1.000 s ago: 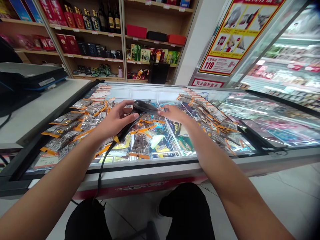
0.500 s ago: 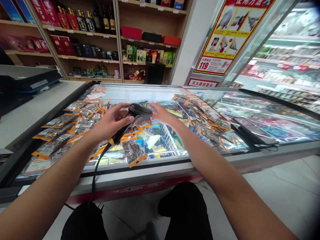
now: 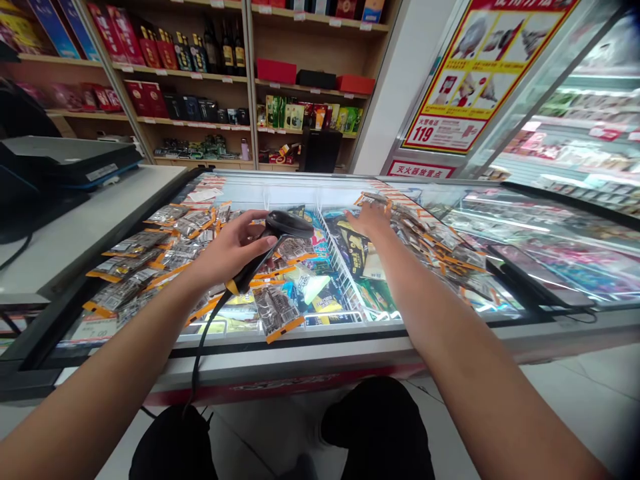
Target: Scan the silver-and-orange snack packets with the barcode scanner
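Observation:
My left hand [image 3: 243, 247] is wrapped round a black corded barcode scanner [image 3: 289, 225], its head pointing right above the freezer's glass top. My right hand [image 3: 373, 219] reaches to the far end of the right-hand pile of snack packets [image 3: 425, 237], thumb spread away from the fingers; the fingertips are partly hidden at the packets. Clear packets with orange edges lie in another pile [image 3: 135, 257] to the left. One snack packet [image 3: 275, 310] lies singly near the front edge, below the scanner.
The chest freezer [image 3: 300, 353] holds bagged goods and wire dividers under its glass. A dark device [image 3: 520, 280] with a cord rests on the right side. A counter [image 3: 135, 200] with a scale [image 3: 75, 157] stands at left; shelves [image 3: 200, 73] line the back.
My right hand has moved from beside the scanner head to the right-hand pile of packets. My left hand still holds the barcode scanner. The view has shifted slightly left.

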### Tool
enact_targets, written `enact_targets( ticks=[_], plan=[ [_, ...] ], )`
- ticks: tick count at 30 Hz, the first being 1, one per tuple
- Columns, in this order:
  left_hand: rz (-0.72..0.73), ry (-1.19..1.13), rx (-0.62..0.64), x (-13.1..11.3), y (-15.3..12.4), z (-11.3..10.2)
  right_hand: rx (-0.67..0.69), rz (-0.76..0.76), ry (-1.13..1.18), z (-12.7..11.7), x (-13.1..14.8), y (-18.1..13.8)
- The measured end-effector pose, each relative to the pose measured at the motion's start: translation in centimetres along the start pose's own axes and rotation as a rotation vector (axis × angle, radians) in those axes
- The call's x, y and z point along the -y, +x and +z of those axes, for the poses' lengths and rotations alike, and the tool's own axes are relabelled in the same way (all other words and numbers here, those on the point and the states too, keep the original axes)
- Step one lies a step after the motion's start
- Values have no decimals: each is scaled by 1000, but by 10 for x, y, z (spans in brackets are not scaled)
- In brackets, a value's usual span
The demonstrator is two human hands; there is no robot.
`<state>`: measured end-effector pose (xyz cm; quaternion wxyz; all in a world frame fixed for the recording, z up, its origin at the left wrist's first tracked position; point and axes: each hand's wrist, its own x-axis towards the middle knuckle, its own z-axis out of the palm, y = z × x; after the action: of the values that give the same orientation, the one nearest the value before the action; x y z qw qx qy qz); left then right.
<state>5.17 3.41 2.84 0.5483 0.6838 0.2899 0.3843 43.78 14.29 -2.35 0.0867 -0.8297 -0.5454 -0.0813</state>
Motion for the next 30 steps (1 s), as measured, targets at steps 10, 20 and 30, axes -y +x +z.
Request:
enact_targets(
  ticks=[10,20,30],
  plan=[
    [16,32,1,-1,-1,6,72,-145,42,-36,6,-17],
    [1,5,11,-3,-3,7,284,-118,891,-51,19,-42],
    [38,-60,47,-4,-3,9,171,25,1663,-67,75,-77]
  ],
)
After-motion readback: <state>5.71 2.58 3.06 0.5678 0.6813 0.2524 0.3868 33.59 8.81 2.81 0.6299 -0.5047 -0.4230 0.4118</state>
